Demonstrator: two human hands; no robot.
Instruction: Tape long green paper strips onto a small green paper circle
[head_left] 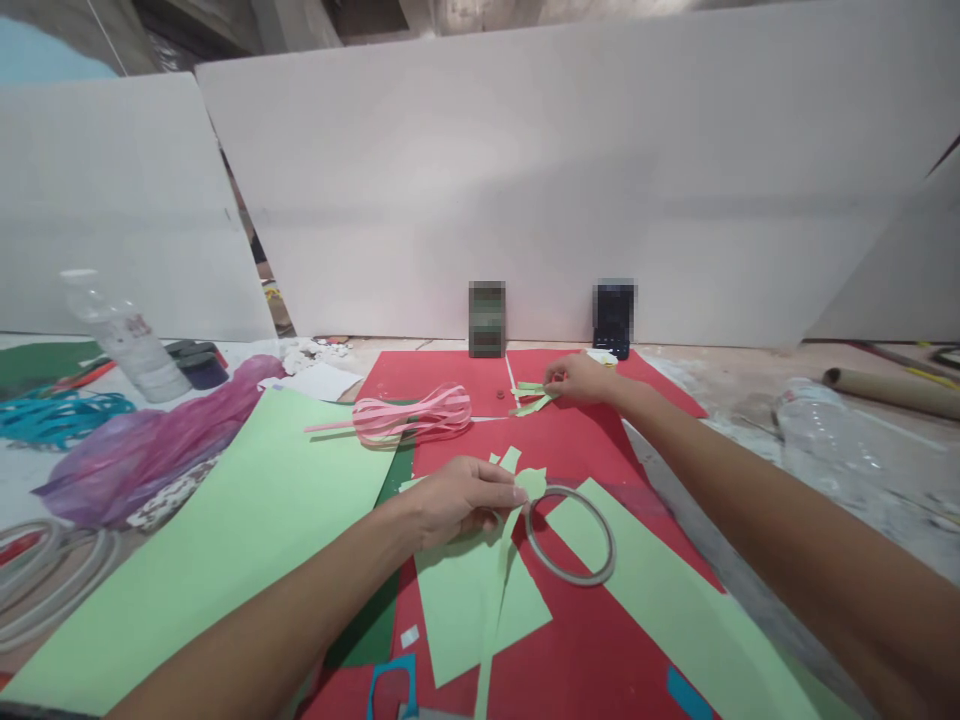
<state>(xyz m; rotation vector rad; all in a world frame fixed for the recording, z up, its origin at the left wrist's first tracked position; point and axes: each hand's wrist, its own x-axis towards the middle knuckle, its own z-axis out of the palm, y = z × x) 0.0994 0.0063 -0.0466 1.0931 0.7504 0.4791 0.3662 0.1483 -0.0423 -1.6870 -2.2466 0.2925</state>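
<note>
My left hand (461,505) is closed, pinching a light green paper cutout (533,484) between thumb and fingertips. A long narrow green paper strip (491,610) hangs down from beneath that grip. Farther forward, my right hand (581,380) is closed, its fingertips on small green paper strips (532,398) that lie over the red paper (442,375). Just right of my left hand lies a thin grey roll of tape (609,550). Below it is a cut piece of green paper (480,640). The palm sides of both hands are hidden.
A bundle of pink ribbon (412,415) and a large green sheet (300,480) lie left of centre. Two blurred phones (487,320) stand against the white board (562,180). Plastic bottles (135,345) stand left and lie right, near a cardboard tube (892,390). A pink-purple plastic bag (165,435) lies left.
</note>
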